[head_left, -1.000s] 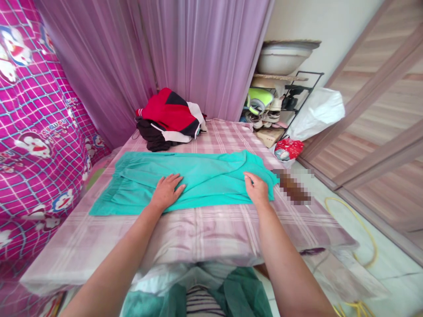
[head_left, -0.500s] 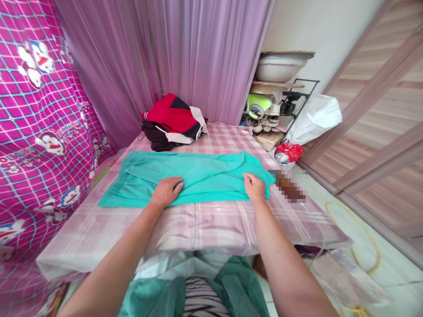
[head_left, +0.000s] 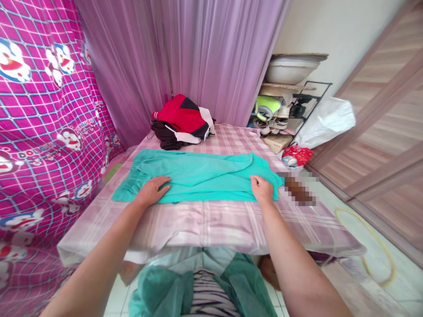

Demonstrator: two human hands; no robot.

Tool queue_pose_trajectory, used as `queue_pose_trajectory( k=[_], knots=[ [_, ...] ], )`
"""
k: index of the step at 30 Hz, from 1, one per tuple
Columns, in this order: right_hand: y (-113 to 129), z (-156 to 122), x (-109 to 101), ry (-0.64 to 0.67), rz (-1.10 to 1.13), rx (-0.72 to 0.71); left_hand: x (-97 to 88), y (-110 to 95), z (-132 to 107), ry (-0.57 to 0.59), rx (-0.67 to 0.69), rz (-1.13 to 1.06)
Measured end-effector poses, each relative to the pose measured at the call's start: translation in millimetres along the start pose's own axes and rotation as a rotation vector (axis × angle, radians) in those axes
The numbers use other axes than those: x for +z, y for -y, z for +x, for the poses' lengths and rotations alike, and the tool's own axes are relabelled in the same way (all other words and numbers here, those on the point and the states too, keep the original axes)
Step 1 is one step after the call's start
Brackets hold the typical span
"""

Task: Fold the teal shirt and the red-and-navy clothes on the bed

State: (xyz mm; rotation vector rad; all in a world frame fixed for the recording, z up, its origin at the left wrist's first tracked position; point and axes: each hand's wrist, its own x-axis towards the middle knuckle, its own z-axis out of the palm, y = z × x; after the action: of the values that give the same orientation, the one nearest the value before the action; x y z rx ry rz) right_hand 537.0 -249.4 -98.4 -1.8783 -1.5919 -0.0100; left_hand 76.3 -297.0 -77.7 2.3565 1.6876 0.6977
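A pair of teal trousers (head_left: 205, 171) lies stretched sideways across the table, folded lengthwise, with the gathered elastic waistband at the left and the leg ends at the right. My left hand (head_left: 153, 192) rests palm down on the near side close to the waistband, its fingers stretched out and the thumb apart. Near the leg ends, my right hand (head_left: 263, 190) has its fingers curled against the near layer of cloth, thumb and forefinger close together. Slight diagonal creases run through the cloth between the hands.
A plaid cloth covers the table (head_left: 198, 224). Behind the trousers sits a heap of red, black and white clothing (head_left: 183, 121). A pink patterned curtain (head_left: 62, 110) hangs left. At the back right stand a shoe rack (head_left: 284, 110) and a white bag (head_left: 328, 121).
My left hand has slid left along the trousers toward the waistband. My right hand stays at the leg ends. The whole view has shifted slightly.
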Motion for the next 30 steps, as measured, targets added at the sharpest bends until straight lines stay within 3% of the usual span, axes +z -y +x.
queue_pose_trajectory(
  k=[6, 11, 17, 21, 25, 30],
  knots=[
    [2.1, -6.4, -1.8, -0.063, 0.062, -0.06, -2.3, -5.4, -10.8, -0.071, -0.008, 0.047],
    [-17.9, -6.8, -17.6, -0.128, 0.203, -0.102, -2.8, -27.0, -13.3, -0.113, 0.047, 0.018],
    [-48.8, -6.8, -42.4, -0.135, 0.203, 0.06, 12.0, -77.1, 1.2, 0.068, 0.224, 0.023],
    [-60.1, -11.7, -54.4, -0.127, 0.162, 0.155, 24.3, -100.2, 11.4, 0.12, 0.286, 0.059],
    [-62.4, -19.0, -58.1, -0.077, 0.154, 0.137, 31.6, -104.3, 14.7, 0.119, 0.297, 0.089],
    [-57.3, -23.2, -55.0, -0.022, 0.141, -0.019, 33.4, -104.4, 15.8, 0.097, 0.291, 0.084]
  ],
)
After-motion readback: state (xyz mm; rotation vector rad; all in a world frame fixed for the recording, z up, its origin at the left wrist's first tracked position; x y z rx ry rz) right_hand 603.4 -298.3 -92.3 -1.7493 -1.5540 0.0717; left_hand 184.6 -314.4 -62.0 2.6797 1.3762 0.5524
